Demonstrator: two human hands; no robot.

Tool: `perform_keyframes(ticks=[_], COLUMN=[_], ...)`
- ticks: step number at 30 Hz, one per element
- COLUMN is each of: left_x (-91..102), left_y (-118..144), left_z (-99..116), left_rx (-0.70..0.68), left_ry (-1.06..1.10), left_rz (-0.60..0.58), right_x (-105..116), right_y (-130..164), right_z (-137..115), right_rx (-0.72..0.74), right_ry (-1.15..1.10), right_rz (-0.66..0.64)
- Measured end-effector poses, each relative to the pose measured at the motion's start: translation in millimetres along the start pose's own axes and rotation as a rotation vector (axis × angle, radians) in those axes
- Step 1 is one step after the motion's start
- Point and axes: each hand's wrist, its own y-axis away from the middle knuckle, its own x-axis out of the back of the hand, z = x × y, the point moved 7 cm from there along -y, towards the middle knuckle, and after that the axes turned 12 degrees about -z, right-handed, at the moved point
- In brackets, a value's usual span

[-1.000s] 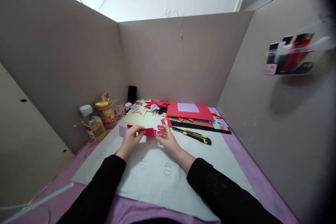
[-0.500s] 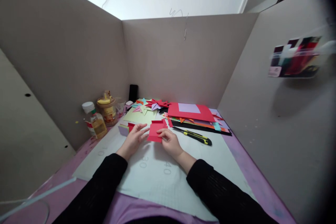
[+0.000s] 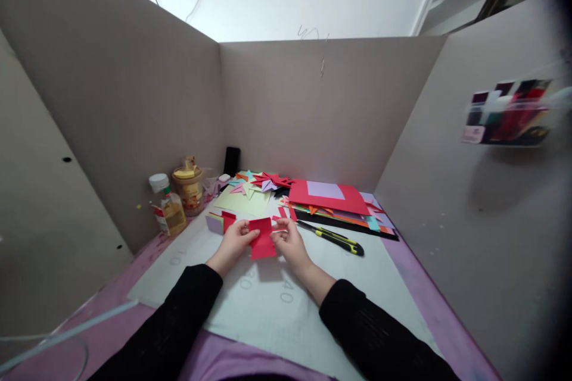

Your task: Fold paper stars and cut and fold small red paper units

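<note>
One red paper square point(image 3: 263, 244) is held just above the white cutting mat point(image 3: 339, 297), near the centre of the desk, with its lower edge hanging toward the person. The left hand point(image 3: 234, 242) pinches the square's left edge between thumb and fingers; the right hand point(image 3: 289, 239) pinches its right edge in the same way, so both hands are closed on the one piece. Both forearms wear black sleeves. At 10 o'clock from the square, just beside the left hand, lie two small paper pieces, one lilac piece point(image 3: 215, 223) and one red piece point(image 3: 228, 219), touching each other. At 1 o'clock, close to the right hand, lie small red offcuts point(image 3: 283, 213); their exact count cannot be told. At 3 o'clock, apart from the right hand, one utility knife point(image 3: 333, 237) with a yellow and black handle lies flat on the mat. At 12 o'clock lies one pale green sheet point(image 3: 243, 201), and beyond it a cluster of folded paper stars point(image 3: 263, 180) in several colours. At 1 to 2 o'clock sits one stack of coloured sheets point(image 3: 339, 205), topped by a red sheet bearing one lilac rectangle. At 10 o'clock, against the left cardboard wall, stand one white-capped bottle point(image 3: 167, 211) and one jar point(image 3: 189, 187).
</note>
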Motion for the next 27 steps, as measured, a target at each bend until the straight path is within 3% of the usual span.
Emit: perform_keyframes(ticks=[4,8,10,14,18,21,24,27], left_x=[-17.4,-21.5,-18.9,-12.7,-20.1,-25.3,-9.4,29.9], left_y=[2,4,3,-1,-1,0,-2,2], left_z=[-4,-18,-19,0,42,69,82,79], left_rx=[0.033,0.156,0.144,-0.028,-0.262,-0.381,-0.386,-0.405], left_ry=[-0.007,-0.019,-0.056,-0.252,-0.642,-0.788,-0.665,-0.273], left_rz=[-0.160,-0.237,-0.228,-0.133,-0.055,-0.003,0.115,0.372], right_x=[-3,7,9,-1,-14,-17,-12,-3], right_y=[-6,-5,-4,0,6,8,8,4], right_z=[13,17,23,30,32,30,28,28], right_rx=[-0.069,-0.071,-0.121,-0.207,-0.319,-0.351,-0.339,-0.322], right_ry=[-0.130,-0.341,-0.481,-0.739,-0.949,-1.025,-0.991,-0.873], right_rz=[-0.027,0.124,0.177,0.179,0.187,0.194,0.205,0.213])
